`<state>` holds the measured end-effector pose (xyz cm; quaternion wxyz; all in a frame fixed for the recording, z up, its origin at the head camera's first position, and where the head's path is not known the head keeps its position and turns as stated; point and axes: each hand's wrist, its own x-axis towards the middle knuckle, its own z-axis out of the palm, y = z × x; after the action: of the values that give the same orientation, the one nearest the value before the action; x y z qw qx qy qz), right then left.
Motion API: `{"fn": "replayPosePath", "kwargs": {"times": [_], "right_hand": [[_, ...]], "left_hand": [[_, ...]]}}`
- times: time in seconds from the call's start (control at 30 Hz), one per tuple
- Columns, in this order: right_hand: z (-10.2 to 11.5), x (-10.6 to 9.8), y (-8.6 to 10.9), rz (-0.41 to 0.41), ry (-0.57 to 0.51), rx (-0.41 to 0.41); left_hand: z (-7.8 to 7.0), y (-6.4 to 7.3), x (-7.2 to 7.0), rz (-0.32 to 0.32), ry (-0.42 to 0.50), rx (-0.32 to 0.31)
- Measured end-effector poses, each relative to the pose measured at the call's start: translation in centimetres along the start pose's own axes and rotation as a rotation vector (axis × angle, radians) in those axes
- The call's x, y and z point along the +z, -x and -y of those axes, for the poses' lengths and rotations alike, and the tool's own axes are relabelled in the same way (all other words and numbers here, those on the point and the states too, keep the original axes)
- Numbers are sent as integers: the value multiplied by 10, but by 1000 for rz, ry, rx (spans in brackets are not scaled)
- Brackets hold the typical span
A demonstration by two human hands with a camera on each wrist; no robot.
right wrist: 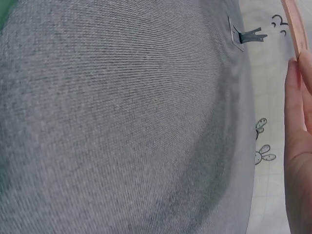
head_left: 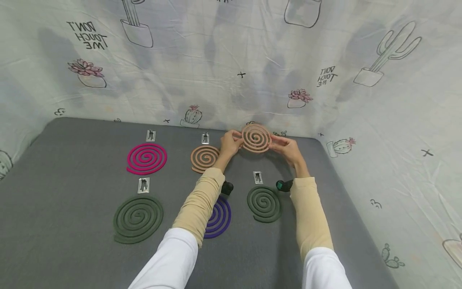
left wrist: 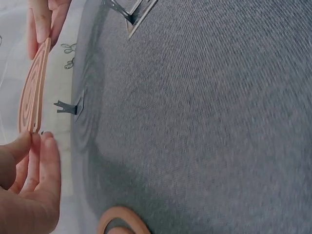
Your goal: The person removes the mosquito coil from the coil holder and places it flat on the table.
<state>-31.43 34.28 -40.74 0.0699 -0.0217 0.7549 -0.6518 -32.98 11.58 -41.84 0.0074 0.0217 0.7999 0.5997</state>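
A tan mosquito coil (head_left: pixel 256 137) is held up near the back edge of the table, between both hands. My left hand (head_left: pixel 231 143) pinches its left rim with thumb and fingers. The right hand (head_left: pixel 287 150) pinches the opposite rim. Seen edge-on in the left wrist view, the coil (left wrist: pixel 35 87) shows a split, layered edge. Below it, a small metal coil stand (left wrist: pixel 70 107) has its prong raised. Another tan coil (head_left: pixel 205 157) lies on the table beside my left wrist, partly covered by it.
On the grey table (head_left: pixel 72 192) lie a pink coil (head_left: pixel 146 156), a large green coil (head_left: pixel 138 216), a smaller green coil (head_left: pixel 264 202), and a purple coil (head_left: pixel 228 216) partly under my left forearm. Metal stands (head_left: pixel 143 185) sit behind several coils. A printed cloth (head_left: pixel 234 92) hangs behind.
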Motion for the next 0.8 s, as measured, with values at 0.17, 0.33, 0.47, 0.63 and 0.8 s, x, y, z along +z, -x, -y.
{"fn": "replayPosePath", "kwargs": {"times": [0.17,0.33,0.47,0.63,0.8], "right_hand": [[10,0,7,47,4,59],[13,-2,11,72,8,94],[10,-4,10,95,9,96],[0,-8,7,105,12,96],[-9,-12,6,99,85,107]], "left_hand": [[-3,2,-8,107,-104,-21],[-2,0,-14,162,-171,-23],[0,-1,-17,170,-164,-21],[-1,-1,-19,217,-175,-35],[-3,1,-19,249,-191,-36]]}}
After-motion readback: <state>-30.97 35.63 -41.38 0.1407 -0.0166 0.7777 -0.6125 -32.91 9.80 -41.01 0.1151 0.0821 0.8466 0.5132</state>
